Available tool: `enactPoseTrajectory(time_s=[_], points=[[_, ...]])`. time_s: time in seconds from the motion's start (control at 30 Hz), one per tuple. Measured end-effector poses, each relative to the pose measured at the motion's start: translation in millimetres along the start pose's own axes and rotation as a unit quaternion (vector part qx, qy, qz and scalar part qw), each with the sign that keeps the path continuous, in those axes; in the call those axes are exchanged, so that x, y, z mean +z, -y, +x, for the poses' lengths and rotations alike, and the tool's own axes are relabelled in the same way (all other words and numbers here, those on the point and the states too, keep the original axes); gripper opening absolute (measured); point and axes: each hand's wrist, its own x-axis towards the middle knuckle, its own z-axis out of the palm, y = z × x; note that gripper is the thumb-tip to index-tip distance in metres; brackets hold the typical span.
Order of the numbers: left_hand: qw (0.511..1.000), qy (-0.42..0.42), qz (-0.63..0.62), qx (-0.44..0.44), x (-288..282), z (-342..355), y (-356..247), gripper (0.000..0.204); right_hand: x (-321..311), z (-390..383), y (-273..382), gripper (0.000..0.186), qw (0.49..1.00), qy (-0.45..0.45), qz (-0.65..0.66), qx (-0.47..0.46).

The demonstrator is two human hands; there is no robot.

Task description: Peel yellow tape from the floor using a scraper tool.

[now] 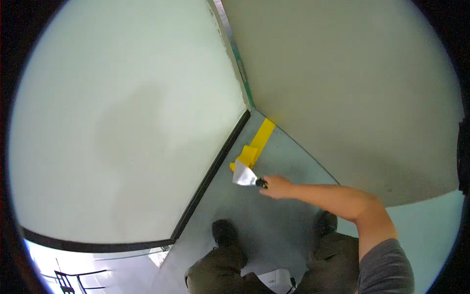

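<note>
My right hand (276,187) grips the dark handle of a scraper (244,174). Its wide metal blade reaches the lower-left end of a yellow tape strip (263,134) on the grey floor; whether it touches cannot be told. The tape runs out from the corner beside the dark baseboard, and its lower part forms a loose, crumpled piece (247,155). My left hand is not in view.
A white wall (132,98) with dark baseboard (210,174) is left, a beige panel (352,98) right. My shoes (224,230) stand on the grey floor (210,206). A white object (274,277) lies between my legs. A dark metal frame (78,277) is at lower left.
</note>
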Motion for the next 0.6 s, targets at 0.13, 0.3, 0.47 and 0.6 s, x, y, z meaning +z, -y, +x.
enactPoseTrajectory(time_s=[0.13,0.3,0.47,0.6], points=[[1.0,0.019,0.021,0.002,-15.1,33.5,-8.3,0.029,0.7,10.8,-7.1,0.036,0.998,0.033,-0.051,-0.021],[0.996,0.05,0.043,0.061,-15.9,102.7,-59.9,0.029,-32.1,-5.1,8.5,0.036,0.997,0.051,-0.047,-0.022],[0.989,0.082,0.078,0.098,-23.1,106.3,-81.6,0.029,-66.9,-33.4,52.2,0.034,0.999,-0.015,0.048,-0.008],[0.988,0.07,0.1,0.099,-46.2,58.0,-82.9,0.029,-85.5,-62.8,83.2,0.031,0.955,-0.037,0.292,-0.045]])
